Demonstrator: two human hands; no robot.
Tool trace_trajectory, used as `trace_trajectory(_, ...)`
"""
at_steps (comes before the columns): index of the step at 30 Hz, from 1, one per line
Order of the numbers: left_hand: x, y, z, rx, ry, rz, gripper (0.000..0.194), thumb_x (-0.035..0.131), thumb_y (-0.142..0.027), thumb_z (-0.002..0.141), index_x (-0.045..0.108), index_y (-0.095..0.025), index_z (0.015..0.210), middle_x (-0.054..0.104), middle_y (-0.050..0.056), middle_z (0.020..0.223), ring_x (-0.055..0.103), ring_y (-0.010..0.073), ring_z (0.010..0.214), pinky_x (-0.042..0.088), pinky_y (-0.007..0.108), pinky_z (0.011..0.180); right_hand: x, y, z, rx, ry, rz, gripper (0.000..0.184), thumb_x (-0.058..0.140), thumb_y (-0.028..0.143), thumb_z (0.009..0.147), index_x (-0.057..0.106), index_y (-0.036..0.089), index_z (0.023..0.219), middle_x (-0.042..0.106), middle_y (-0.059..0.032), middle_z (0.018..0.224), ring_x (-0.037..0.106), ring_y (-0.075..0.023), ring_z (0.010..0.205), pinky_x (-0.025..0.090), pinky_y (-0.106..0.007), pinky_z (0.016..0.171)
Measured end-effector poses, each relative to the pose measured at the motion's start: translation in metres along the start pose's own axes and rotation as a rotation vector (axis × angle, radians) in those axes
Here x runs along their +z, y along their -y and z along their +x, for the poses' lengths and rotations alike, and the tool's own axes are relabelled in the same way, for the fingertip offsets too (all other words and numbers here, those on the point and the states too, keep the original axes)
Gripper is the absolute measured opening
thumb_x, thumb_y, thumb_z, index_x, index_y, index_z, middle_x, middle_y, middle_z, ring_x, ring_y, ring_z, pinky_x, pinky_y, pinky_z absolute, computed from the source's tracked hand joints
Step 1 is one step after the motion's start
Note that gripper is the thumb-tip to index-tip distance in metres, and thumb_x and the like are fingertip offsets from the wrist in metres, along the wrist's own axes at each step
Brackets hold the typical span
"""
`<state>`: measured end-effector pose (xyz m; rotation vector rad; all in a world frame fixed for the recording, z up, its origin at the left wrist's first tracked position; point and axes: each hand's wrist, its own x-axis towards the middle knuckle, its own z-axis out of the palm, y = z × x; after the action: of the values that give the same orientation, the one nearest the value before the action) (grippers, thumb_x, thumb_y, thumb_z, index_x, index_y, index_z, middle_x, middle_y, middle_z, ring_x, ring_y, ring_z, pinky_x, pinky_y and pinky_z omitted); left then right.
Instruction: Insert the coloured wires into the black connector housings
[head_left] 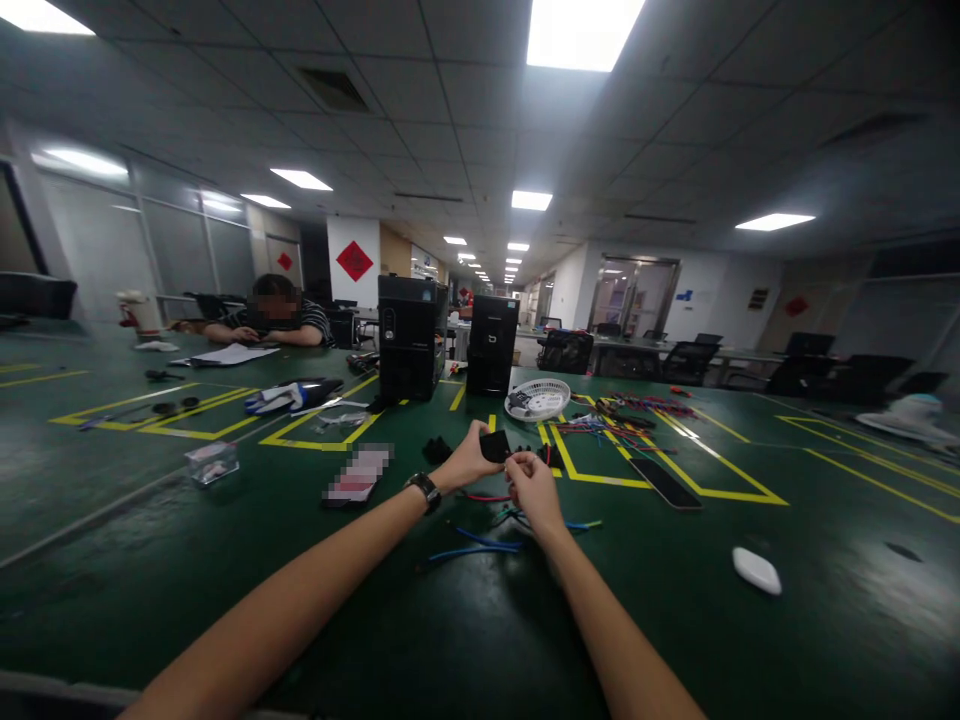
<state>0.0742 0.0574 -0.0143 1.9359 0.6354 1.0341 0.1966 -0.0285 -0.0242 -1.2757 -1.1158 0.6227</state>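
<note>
My left hand [466, 460], with a dark watch [426, 491] on the wrist, grips a small black block-like part [493, 446] above the green table. Close against its right side, my right hand [534, 484] has its fingertips pinched together; whatever lies between them is too small to make out. Under and beside my hands lie loose blue wires [472, 549], a red wire [484, 497] and some green ones. Several more black parts [436, 450] sit just behind my hands on the table.
Two black computer towers [409, 340] stand ahead, beside a white basket [537, 398]. Coloured wire bundles [630, 420] and a dark phone [664, 484] lie right; a white case [757, 570] is nearer. At left are a clear box [211, 462], gloves [289, 396] and a seated person [274, 315].
</note>
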Motion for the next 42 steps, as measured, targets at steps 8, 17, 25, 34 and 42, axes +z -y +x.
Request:
trace_trajectory(8,0.002,-0.009,-0.043,0.108,-0.091,-0.091,0.061,0.071,-0.014,0.063,0.041,-0.017,0.115,0.06,0.005,0.103,0.06,0.0174,0.093,0.045,0.031,0.084,0.008,0.004,-0.016,0.101,0.135,0.152,0.034,0.066,0.047,0.067,0.053,0.018,0.077,0.053,0.0069,0.052,0.033,-0.004,0.033,0.022,-0.018,0.034)
trace_trajectory(17,0.011,-0.008,-0.049,0.101,-0.129,-0.131,0.06,0.068,-0.01,0.063,0.044,-0.019,0.118,0.062,0.008,0.108,0.062,0.02,0.094,0.048,0.035,0.084,0.007,0.011,-0.022,0.114,0.121,0.182,0.037,0.069,0.049,0.065,0.047,0.02,0.073,0.053,0.007,0.048,0.036,-0.0046,0.031,0.021,-0.016,0.032)
trace_trajectory(25,0.011,-0.015,-0.052,0.045,-0.02,-0.467,0.057,0.059,-0.004,0.068,0.041,-0.02,0.12,0.055,0.012,0.127,0.059,0.0186,0.105,0.046,0.035,0.092,0.001,0.012,-0.019,0.163,0.22,0.285,0.042,0.073,0.051,0.062,0.045,0.02,0.07,0.058,0.0054,0.052,0.034,-0.0032,0.028,0.017,-0.015,0.028)
trace_trajectory(34,0.017,-0.016,-0.051,-0.133,-0.078,-0.641,0.048,0.058,-0.009,0.072,0.045,-0.02,0.116,0.056,0.012,0.126,0.062,0.0105,0.071,0.053,0.028,0.068,0.002,0.008,-0.016,0.153,0.212,0.301,0.042,0.073,0.051,0.063,0.046,0.019,0.07,0.057,0.0058,0.05,0.034,-0.003,0.028,0.019,-0.015,0.028)
trace_trajectory(42,0.019,-0.011,-0.051,-0.148,-0.066,-0.73,0.048,0.057,-0.007,0.071,0.042,-0.022,0.115,0.053,0.013,0.129,0.06,0.0098,0.067,0.052,0.029,0.063,0.003,0.007,-0.017,0.135,0.228,0.309,0.041,0.071,0.051,0.065,0.044,0.02,0.07,0.056,0.0061,0.05,0.032,-0.0025,0.027,0.017,-0.015,0.028)
